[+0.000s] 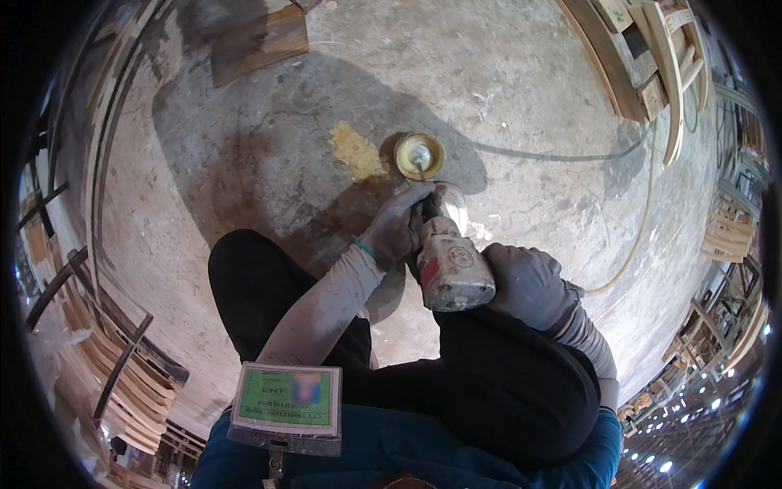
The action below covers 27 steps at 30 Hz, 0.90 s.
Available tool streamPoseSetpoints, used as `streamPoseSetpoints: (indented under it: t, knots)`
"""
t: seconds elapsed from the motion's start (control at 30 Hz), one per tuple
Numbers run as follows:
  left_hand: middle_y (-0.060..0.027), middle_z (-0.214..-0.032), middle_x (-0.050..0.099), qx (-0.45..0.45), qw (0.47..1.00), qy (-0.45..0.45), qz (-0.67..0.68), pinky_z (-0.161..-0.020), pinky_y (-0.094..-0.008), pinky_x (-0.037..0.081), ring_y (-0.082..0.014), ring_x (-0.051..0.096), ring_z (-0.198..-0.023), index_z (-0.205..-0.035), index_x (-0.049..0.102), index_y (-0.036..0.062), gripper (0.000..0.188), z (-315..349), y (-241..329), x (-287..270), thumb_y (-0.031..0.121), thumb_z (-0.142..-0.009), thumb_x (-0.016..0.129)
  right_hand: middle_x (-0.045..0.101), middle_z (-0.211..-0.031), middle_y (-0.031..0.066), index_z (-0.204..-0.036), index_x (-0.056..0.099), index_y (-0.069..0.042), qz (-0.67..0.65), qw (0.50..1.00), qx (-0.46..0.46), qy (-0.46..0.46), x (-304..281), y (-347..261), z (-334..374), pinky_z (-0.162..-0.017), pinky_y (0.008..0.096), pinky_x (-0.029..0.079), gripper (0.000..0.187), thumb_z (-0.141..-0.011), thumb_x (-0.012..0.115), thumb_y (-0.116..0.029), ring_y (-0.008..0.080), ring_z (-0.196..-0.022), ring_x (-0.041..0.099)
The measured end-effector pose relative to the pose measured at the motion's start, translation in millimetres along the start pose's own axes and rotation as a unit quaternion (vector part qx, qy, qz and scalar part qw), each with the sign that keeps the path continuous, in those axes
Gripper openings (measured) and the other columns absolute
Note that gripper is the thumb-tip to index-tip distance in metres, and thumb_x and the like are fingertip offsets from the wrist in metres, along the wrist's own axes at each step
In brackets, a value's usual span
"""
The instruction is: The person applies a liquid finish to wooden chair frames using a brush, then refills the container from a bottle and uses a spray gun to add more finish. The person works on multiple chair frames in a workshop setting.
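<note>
My right hand, in a grey glove, is closed round the grip side of a worn power drill. My left hand, also gloved, is closed at the drill's front end, its fingertips close to the thin shaft. That shaft points away from me into a small round tub standing on the floor. Inside the tub are pale yellowish contents with a shiny whitish centre. The drill's grip and part of its front are hidden by my hands.
A yellow patch marks the concrete floor left of the tub. A flat brown board lies farther off. A pale hose or cable curves toward my right hand. Wooden frames stand far right; curved wooden slats are stacked left.
</note>
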State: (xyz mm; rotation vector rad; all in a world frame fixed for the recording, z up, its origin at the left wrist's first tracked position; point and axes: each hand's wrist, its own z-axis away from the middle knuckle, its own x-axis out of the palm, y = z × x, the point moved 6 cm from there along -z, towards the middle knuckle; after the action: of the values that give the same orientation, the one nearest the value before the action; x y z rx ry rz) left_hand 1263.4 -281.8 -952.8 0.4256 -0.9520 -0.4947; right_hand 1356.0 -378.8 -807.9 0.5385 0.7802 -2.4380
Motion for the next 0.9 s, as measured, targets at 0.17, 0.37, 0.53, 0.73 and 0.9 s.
streamPoseSetpoints:
  t: [0.17, 0.37, 0.53, 0.73, 0.9]
  knots:
    - [-0.008, -0.094, 0.06, -0.189, 0.947, 0.041, 0.258, -0.078, -0.0311, 0.053, -0.0161, 0.061, -0.086, -0.11, 0.053, 0.0045, 0.027, -4.0, -14.4, 10.5, 0.027, -0.095, 0.046, 0.063, -0.075, 0.0183, -0.083, 0.057, -0.002, 0.002, 1.0, 0.009, 0.009, 0.2, 6.4, 0.6, -0.065, 0.0426, 0.051, 0.044, -0.07, 0.066, -0.043, 0.0348, -0.071, 0.064]
    - [-0.0072, -0.093, 0.06, -0.216, 0.932, 0.044, 0.286, -0.078, -0.0327, 0.054, -0.0169, 0.061, -0.084, -0.104, 0.052, 0.0043, 0.025, -5.6, -15.8, 13.4, 0.027, -0.095, 0.047, 0.063, -0.074, 0.0198, -0.082, 0.057, -0.001, 0.006, 0.999, 0.016, 0.031, -2.0, 7.7, -2.3, -0.063, 0.0424, 0.051, 0.047, -0.069, 0.066, -0.046, 0.0351, -0.07, 0.064]
    - [-0.0065, -0.093, 0.06, -0.227, 0.916, 0.038, 0.328, -0.078, -0.0327, 0.053, -0.0172, 0.061, -0.086, -0.106, 0.054, 0.0043, 0.027, -7.4, -16.8, 12.8, 0.028, -0.095, 0.046, 0.063, -0.072, 0.0196, -0.082, 0.057, -0.001, 0.011, 0.999, 0.01, 0.04, -4.2, 6.0, -5.1, -0.061, 0.0425, 0.051, 0.049, -0.068, 0.066, -0.047, 0.0355, -0.067, 0.064]
    - [-0.0063, -0.084, 0.062, -0.217, 0.922, 0.054, 0.317, -0.072, -0.0331, 0.052, -0.0179, 0.062, -0.077, -0.101, 0.057, 0.0067, 0.031, -11.0, -15.6, 6.7, 0.034, -0.095, 0.045, 0.063, -0.072, 0.0199, -0.083, 0.057, 0.0, 0.019, 0.999, -0.001, 0.041, -1.4, 3.5, -9.9, -0.062, 0.0424, 0.052, 0.05, -0.067, 0.067, -0.047, 0.0357, -0.068, 0.064]
    - [-0.0031, -0.083, 0.059, -0.183, 0.939, 0.073, 0.282, -0.074, -0.0279, 0.051, -0.0143, 0.059, -0.077, -0.104, 0.056, 0.006, 0.027, -5.2, -6.4, 1.2, 0.029, -0.096, 0.045, 0.063, -0.077, 0.0169, -0.087, 0.058, -0.003, -0.002, 1.0, 0.007, -0.003, 4.5, 4.5, -10.8, -0.067, 0.0427, 0.05, 0.045, -0.068, 0.067, -0.043, 0.0343, -0.074, 0.064]
